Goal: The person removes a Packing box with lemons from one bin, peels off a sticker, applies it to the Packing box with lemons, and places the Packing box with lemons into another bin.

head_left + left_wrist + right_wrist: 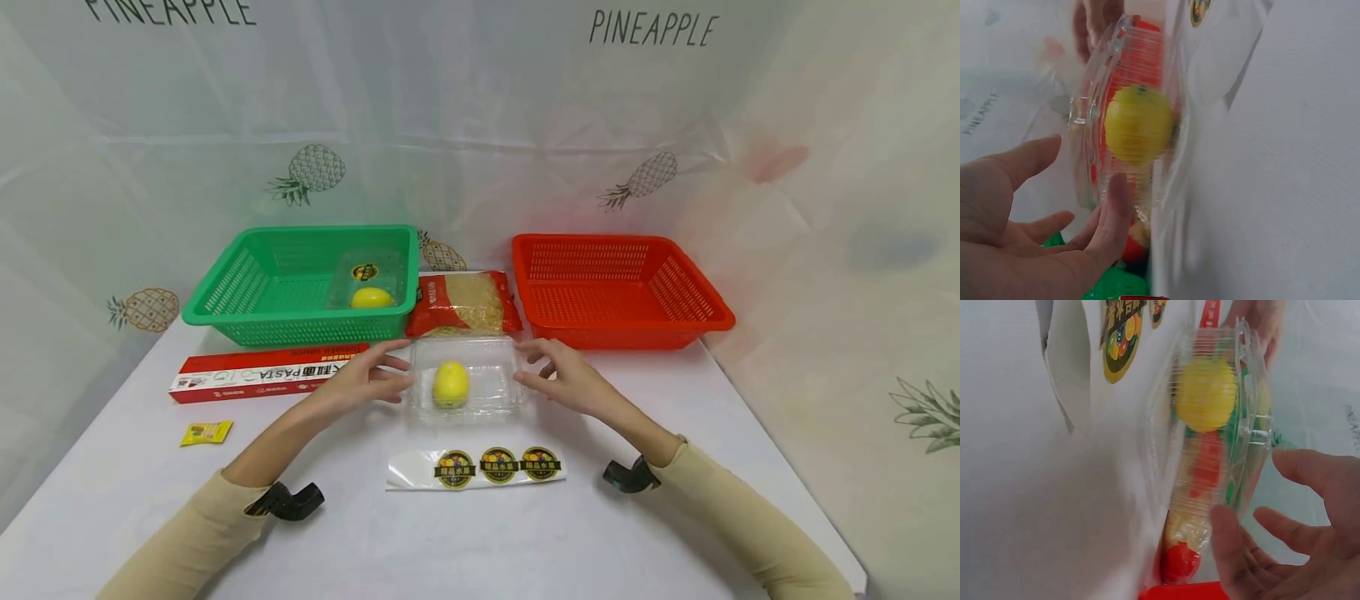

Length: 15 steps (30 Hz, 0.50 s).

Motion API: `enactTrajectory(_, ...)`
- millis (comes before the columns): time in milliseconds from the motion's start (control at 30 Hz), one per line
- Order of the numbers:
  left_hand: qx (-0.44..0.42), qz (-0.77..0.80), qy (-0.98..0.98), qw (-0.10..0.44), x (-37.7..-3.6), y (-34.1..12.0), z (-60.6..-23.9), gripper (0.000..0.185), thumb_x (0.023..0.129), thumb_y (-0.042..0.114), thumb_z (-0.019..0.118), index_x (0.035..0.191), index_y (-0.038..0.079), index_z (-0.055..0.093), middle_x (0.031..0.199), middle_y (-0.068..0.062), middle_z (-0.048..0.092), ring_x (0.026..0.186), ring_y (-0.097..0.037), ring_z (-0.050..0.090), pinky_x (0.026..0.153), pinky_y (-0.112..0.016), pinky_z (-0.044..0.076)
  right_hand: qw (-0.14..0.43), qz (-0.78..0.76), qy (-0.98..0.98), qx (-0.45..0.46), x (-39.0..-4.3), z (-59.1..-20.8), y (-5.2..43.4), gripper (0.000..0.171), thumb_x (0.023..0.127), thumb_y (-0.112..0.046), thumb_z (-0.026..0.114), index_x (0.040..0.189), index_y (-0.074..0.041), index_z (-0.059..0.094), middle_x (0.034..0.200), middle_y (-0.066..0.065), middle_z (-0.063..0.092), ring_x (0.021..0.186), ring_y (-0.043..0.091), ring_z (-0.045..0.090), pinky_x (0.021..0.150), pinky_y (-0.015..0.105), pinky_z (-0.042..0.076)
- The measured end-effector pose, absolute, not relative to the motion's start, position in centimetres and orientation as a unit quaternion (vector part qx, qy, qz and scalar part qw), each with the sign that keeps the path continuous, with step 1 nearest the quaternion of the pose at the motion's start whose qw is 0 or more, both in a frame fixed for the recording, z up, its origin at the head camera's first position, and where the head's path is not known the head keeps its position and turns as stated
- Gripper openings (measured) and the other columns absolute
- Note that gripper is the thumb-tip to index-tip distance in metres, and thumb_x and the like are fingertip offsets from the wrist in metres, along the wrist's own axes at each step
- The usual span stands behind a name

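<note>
A clear plastic clamshell box (495,387) lies on the table with its lid down. Inside it, left of centre, sits a yellow lemon (451,384). My left hand (356,383) is at the box's left end, its fingers loosely spread and fingertips close to the side. At the opposite end, my right hand (566,379) has its thumb and fingers apart around the corner. Both wrist views show a gap between thumb and fingers beside the ribbed box wall, with nothing pinched. In front of the box lies a white strip of round black-and-gold stickers (455,469).
Behind on the left stands a green basket (300,329) holding another clear box with a lemon and a sticker. A red basket (622,337) stands on the right, with a pasta bag (472,304) between them. A red pasta box (255,373) and small yellow packet (206,432) lie left.
</note>
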<state>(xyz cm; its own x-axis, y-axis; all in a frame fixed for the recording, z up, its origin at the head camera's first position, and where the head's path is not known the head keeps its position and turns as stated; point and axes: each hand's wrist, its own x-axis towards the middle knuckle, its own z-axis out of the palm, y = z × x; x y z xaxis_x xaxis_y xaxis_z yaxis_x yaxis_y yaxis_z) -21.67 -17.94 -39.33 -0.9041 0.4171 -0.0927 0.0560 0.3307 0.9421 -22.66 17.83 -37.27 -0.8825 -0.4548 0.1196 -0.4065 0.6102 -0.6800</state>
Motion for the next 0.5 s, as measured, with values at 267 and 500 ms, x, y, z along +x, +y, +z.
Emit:
enactTrajectory(267, 0.139, 0.529, 0.824, 0.147, -20.2, -18.4, -39.3, 0.084, 0.089, 0.030, 0.073, 0.154, 0.009, 0.024, 0.131, -0.024, 0.056, 0.107, -0.030, 0.066, 0.082, -0.040, 0.060, -0.015, -0.345, 0.893, -0.287, -21.1, -36.5, 17.2, 0.011, 0.088, -0.026, 0.074, 0.098, -0.022, 0.072, 0.079, -0.007, 0.063, 0.068, 0.012, 0.058, 0.058, 0.022, 0.049)
enactTrajectory(500, 0.150, 0.476, 0.854, 0.150, -18.7, -18.3, -40.1, 0.081, 0.086, 0.037, 0.074, 0.148, 0.003, 0.034, 0.123, -0.016, 0.063, 0.104, -0.023, 0.064, 0.077, -0.029, 0.059, 0.023, -0.286, 0.881, -0.377, -18.8, -36.1, 15.3, 0.007, 0.090, -0.025, 0.072, 0.096, -0.022, 0.074, 0.078, -0.013, 0.067, 0.064, 0.002, 0.056, 0.058, 0.018, 0.049)
